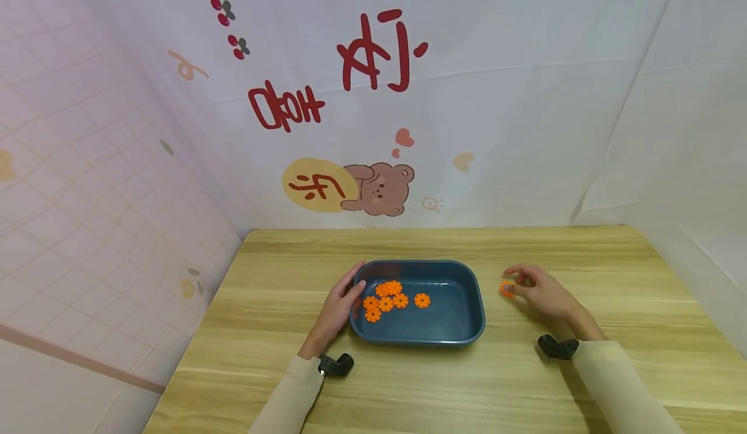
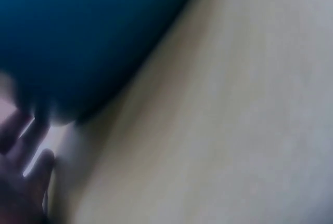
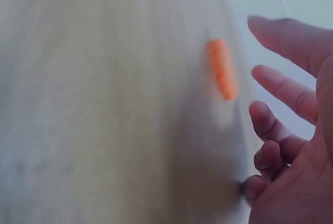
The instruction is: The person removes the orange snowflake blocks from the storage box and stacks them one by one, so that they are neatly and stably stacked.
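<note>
A dark blue rectangular tray (image 1: 446,320) holds several orange notched plastic discs (image 1: 422,300), most of them gathered toward its left side. My left hand (image 1: 337,304) grips the tray's left wall, thumb over the rim and fingers outside; the left wrist view shows its fingers (image 2: 32,135) against the tray's outer side, blurred. To the right of the tray, my right hand (image 1: 545,296) is over a single orange disc (image 1: 507,289) on the table. In the right wrist view that disc (image 3: 222,69) appears nearly edge-on, apart from the spread fingers (image 3: 286,86).
The wood-grain table (image 1: 280,285) carries the tray near its middle. A white printed cloth wall (image 1: 525,129) rises behind the table's back edge, and another (image 1: 87,194) stands along the left. Black devices (image 1: 337,364) are strapped at both wrists.
</note>
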